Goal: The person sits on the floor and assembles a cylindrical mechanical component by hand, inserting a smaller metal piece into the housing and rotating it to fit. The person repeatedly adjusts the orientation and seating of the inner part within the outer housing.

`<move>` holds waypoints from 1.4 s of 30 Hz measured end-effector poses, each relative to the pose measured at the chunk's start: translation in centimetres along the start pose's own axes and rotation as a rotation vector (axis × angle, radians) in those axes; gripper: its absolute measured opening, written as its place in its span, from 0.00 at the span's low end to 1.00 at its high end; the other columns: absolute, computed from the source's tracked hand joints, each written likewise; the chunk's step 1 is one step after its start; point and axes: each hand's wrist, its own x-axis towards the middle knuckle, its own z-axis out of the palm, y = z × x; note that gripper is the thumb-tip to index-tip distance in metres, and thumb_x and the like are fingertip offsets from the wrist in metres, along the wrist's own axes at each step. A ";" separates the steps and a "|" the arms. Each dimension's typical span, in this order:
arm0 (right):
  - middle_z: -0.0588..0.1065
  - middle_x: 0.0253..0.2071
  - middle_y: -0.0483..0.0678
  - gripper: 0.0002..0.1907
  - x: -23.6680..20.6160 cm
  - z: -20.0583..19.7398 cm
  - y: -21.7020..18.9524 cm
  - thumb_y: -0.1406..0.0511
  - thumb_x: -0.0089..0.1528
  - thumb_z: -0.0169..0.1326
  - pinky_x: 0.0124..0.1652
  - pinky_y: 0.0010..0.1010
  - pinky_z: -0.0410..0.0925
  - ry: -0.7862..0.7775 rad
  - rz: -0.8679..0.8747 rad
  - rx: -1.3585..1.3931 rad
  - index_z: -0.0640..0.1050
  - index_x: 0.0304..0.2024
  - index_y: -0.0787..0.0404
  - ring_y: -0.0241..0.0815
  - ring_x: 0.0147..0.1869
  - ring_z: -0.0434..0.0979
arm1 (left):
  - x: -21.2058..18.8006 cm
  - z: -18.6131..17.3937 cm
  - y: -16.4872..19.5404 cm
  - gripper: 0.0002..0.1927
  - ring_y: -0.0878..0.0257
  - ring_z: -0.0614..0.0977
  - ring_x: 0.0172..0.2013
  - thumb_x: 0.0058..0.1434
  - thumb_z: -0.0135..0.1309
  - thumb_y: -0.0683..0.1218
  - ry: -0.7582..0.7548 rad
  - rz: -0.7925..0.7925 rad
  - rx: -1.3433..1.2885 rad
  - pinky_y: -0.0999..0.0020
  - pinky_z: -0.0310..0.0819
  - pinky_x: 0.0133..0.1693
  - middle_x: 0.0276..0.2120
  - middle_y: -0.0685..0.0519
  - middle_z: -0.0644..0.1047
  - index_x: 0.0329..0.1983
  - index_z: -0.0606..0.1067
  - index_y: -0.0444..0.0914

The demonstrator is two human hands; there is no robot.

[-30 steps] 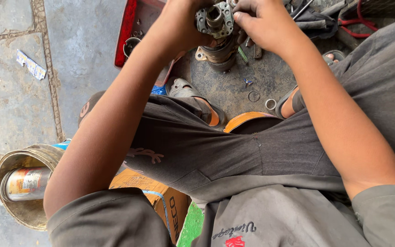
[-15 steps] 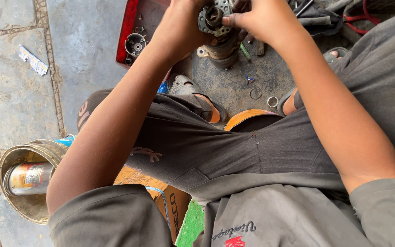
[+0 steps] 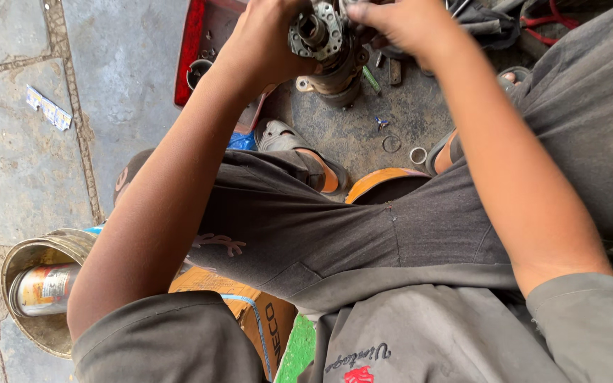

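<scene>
A grimy round metal hub assembly (image 3: 324, 42) with a bolted flange stands on the oily floor at the top middle of the head view. My left hand (image 3: 267, 39) grips its left side. My right hand (image 3: 406, 21) pinches at its top right rim; whatever sits between those fingers is hidden. Both forearms reach forward over my grey trousers (image 3: 363, 227) as I sit low with sandalled feet (image 3: 299, 145) on either side of the part.
A red tray (image 3: 196, 50) with small parts lies left of the hub. Metal rings (image 3: 418, 154) and screws lie on the dark floor. A brass-coloured bowl (image 3: 26, 255) holding a can sits bottom left, next to a cardboard box (image 3: 250, 312). A red cable (image 3: 558, 18) lies at top right.
The view has shifted slightly; both hands stay on the hub, and my right hand has moved a little across its top rim.
</scene>
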 end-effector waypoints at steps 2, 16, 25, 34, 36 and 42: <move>0.79 0.46 0.46 0.21 -0.6 -0.9 0.4 0.58 0.59 0.65 0.49 0.36 0.74 -0.070 -0.034 -0.240 0.79 0.51 0.61 0.44 0.52 0.80 | -0.2 0.1 0.5 0.39 0.41 0.76 0.56 0.43 0.79 0.48 -0.001 -0.014 0.009 0.52 0.72 0.55 0.53 0.40 0.78 0.58 0.77 0.36; 0.72 0.65 0.62 0.66 2.0 1.1 5.9 0.66 0.43 0.71 0.63 0.40 0.70 -0.020 -0.015 -0.310 0.44 0.76 0.65 0.57 0.67 0.75 | 0.0 0.8 1.2 0.32 0.42 0.79 0.56 0.47 0.79 0.47 -0.008 -0.033 0.006 0.53 0.75 0.55 0.53 0.41 0.77 0.53 0.76 0.36; 0.80 0.42 0.57 0.15 -3.1 0.1 -0.5 0.63 0.68 0.64 0.41 0.44 0.71 0.251 -0.471 -0.686 0.80 0.48 0.70 0.54 0.44 0.81 | -0.3 1.8 0.8 0.38 0.40 0.75 0.56 0.41 0.79 0.46 0.096 -0.010 -0.044 0.52 0.69 0.57 0.54 0.43 0.77 0.57 0.77 0.38; 0.79 0.31 0.48 0.10 -2.1 3.4 -2.6 0.65 0.66 0.63 0.30 0.28 0.74 0.059 -0.105 -0.119 0.79 0.40 0.66 0.37 0.30 0.81 | 0.1 0.4 1.0 0.34 0.45 0.78 0.56 0.48 0.76 0.45 0.034 0.034 -0.089 0.54 0.72 0.56 0.53 0.45 0.80 0.58 0.77 0.39; 0.79 0.32 0.47 0.09 -2.0 3.5 -2.3 0.65 0.66 0.63 0.29 0.25 0.75 0.039 -0.133 -0.069 0.78 0.40 0.66 0.35 0.31 0.82 | -0.2 0.1 1.1 0.30 0.45 0.79 0.55 0.54 0.73 0.44 0.049 0.021 -0.069 0.53 0.72 0.54 0.53 0.45 0.80 0.59 0.77 0.39; 0.79 0.32 0.48 0.10 -1.7 3.3 -2.1 0.66 0.66 0.63 0.30 0.26 0.77 0.036 -0.106 -0.086 0.77 0.40 0.66 0.35 0.31 0.83 | -0.2 -0.4 1.8 0.23 0.45 0.80 0.52 0.59 0.70 0.45 0.019 -0.027 -0.027 0.52 0.73 0.51 0.50 0.44 0.80 0.57 0.77 0.40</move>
